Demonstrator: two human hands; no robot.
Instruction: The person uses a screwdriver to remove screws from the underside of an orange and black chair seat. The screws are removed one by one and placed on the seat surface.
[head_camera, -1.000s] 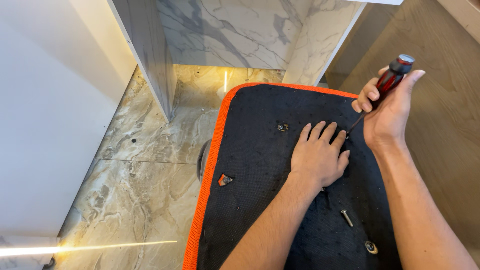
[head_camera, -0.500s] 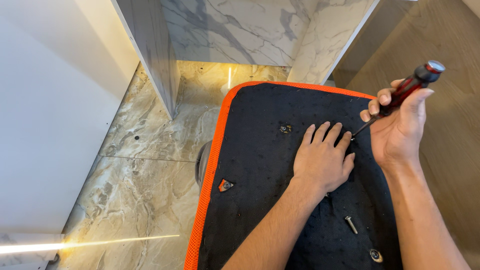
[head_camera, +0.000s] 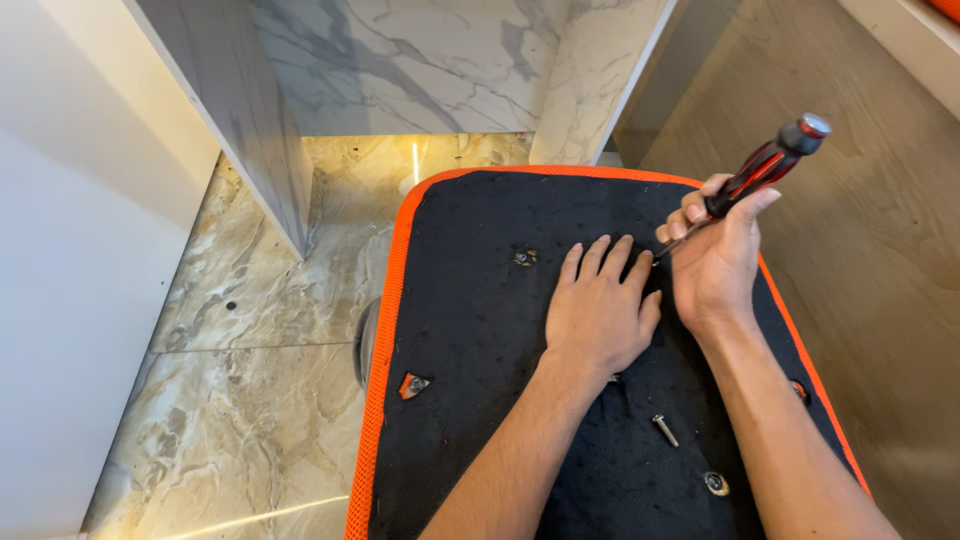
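A black fabric panel with an orange mesh rim (head_camera: 382, 300) lies face up in front of me. My left hand (head_camera: 598, 312) rests flat on it, fingers spread, holding nothing. My right hand (head_camera: 716, 250) grips a red and black screwdriver (head_camera: 762, 167), tilted, with its metal tip down beside my left fingertips. A loose screw (head_camera: 665, 430) lies on the fabric near my right forearm. Screw holes with metal fittings show at the upper middle (head_camera: 524, 258), lower left (head_camera: 413, 384) and lower right (head_camera: 715, 484).
Marble floor tiles (head_camera: 250, 400) lie to the left. A white marble-patterned desk leg (head_camera: 230, 110) and back panel (head_camera: 400, 60) stand ahead. A white wall (head_camera: 70, 280) is on the far left, and a wooden panel (head_camera: 880, 220) on the right.
The view has shifted, so the panel sits further left in frame. My right hand with the screwdriver has moved closer to my left hand. The left hand stays flat on the fabric.
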